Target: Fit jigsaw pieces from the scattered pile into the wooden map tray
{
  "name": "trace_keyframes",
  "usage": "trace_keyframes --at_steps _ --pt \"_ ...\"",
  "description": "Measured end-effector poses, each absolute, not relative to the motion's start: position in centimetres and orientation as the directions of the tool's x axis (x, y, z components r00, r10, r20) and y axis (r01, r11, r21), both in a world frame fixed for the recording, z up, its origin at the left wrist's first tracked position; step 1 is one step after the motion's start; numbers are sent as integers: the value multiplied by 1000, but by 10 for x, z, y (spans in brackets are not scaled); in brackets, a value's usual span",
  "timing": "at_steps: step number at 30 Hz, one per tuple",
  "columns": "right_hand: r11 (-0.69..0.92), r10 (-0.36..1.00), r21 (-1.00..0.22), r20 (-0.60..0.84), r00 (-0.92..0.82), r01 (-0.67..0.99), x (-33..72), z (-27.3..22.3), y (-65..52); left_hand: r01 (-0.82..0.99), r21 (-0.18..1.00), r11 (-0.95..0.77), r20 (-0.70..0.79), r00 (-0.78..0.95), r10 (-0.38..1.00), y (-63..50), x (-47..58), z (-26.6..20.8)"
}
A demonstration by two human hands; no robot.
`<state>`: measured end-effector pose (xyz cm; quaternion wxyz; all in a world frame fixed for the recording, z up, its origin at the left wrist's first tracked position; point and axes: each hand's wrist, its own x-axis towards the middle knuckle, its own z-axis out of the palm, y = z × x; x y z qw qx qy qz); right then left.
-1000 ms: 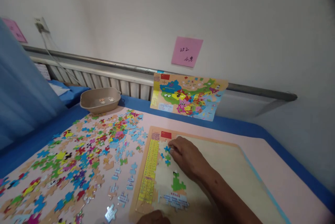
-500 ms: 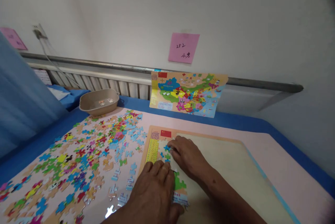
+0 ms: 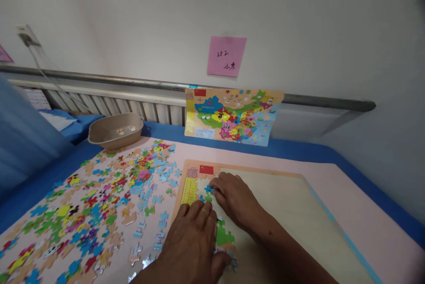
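Observation:
My left hand (image 3: 195,237) lies flat over the lower left of the puzzle board (image 3: 282,204), fingers stretched out and covering part of the joined pieces. Just above it, my right hand (image 3: 234,195) has its fingers bent and thumb close in, gripping a blue puzzle piece (image 3: 209,189) near the board's upper left. A green section of joined pieces (image 3: 224,233) shows between the two hands. Along the board's left edge run a yellow printed strip (image 3: 190,190) and a red flag (image 3: 206,169). My left hand hides some of the pieces beneath it.
Many loose puzzle pieces (image 3: 76,217) are spread over the pink sheet to the left. A beige basin (image 3: 114,135) with a few pieces stands behind them. A printed reference map (image 3: 232,118) leans against the wall rail (image 3: 318,102). A blue curtain (image 3: 26,138) hangs at the left.
The whole view has shifted slightly, so the wall, basin and loose pieces appear a little farther left. Both hands keep nearly the same pose over the same part of the board.

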<state>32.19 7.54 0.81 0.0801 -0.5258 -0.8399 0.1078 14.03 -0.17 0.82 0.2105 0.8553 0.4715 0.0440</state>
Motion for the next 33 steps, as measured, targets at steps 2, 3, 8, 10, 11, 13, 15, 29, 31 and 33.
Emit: trace_keyframes --at_steps 2,3,8,10,11,13,15,29,31,33 --pt "424 900 -262 18 -435 867 322 8 76 788 404 -465 -104 545 832 0 140 7" --pt "423 901 -259 17 -434 868 322 8 76 789 404 -463 -95 540 836 0 140 6" --pt "421 903 -245 23 -429 873 324 6 77 782 400 -478 -58 543 838 1 137 2" --pt "417 905 -243 26 -424 876 324 5 78 781 396 -483 -52 544 838 1 137 1" --pt "416 906 -242 27 -422 877 324 5 78 782 394 -483 -49 543 839 1 137 1" --pt "415 907 -242 29 -421 877 324 4 78 783 392 -484 -44 541 840 1 137 2" --pt "416 906 -242 30 -422 876 324 5 78 781 393 -485 -43 543 839 1 137 3" --pt "421 903 -259 28 -429 869 323 4 79 780 426 -459 -91 541 836 1 137 7" --pt "424 901 -264 30 -432 866 323 4 78 778 426 -461 -93 544 834 1 137 7" --pt "430 898 -271 33 -438 861 324 4 78 777 423 -466 -82 545 835 1 137 6"
